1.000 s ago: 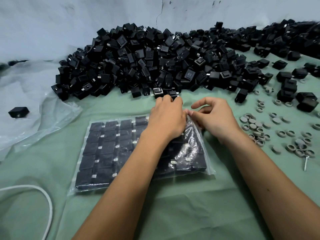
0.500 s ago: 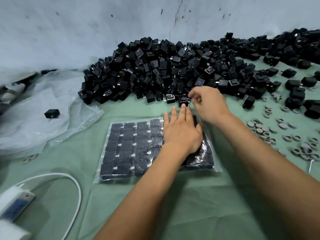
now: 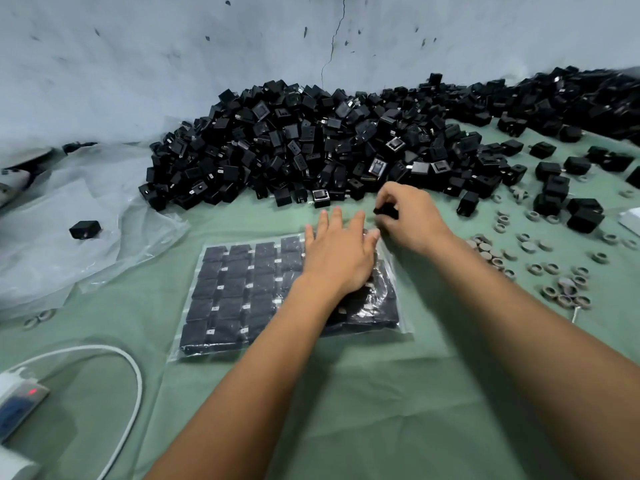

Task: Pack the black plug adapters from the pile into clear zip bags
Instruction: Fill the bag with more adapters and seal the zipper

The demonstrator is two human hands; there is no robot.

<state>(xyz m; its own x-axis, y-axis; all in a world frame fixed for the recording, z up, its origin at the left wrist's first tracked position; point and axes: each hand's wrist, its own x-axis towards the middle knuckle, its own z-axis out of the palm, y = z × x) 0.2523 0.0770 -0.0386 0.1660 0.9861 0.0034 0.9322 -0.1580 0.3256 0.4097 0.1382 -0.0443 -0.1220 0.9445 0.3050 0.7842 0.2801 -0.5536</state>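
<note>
Head view: a clear plastic zip bag [image 3: 242,299], filled with flat rows of black square plug adapters, lies at the centre of a pale green cloth-covered table [image 3: 381,393]. The left hand [image 3: 341,258] lies flat on the bag's 2 o'clock part, fingers straight and slightly spread, their tips reaching past the bag's far edge. Just beside it, toward 1 o'clock, the right hand [image 3: 412,220] has its fingers curled round a single black plug adapter [image 3: 386,212], pinching it just above the bag's far right corner.

A big heap of loose black plug adapters [image 3: 311,150] runs along the grey cracked wall [image 3: 207,57] from 11 o'clock round to 2 o'clock, its near edge close to both hands. More loose black adapters [image 3: 568,188] sit scattered at 2 to 3 o'clock. Near them, at 3 o'clock, small grey rings [image 3: 568,289] are strewn across the cloth, some stacked.

At 9 o'clock a crumpled sheet of clear plastic film [image 3: 62,237] spreads over the table, and one lone black adapter [image 3: 85,229] rests on it, well apart from the bag. At 7 o'clock a white cable [image 3: 133,382] loops over the cloth toward a grey device with a small red light [image 3: 20,403], partly cut off by the edge of the view.
</note>
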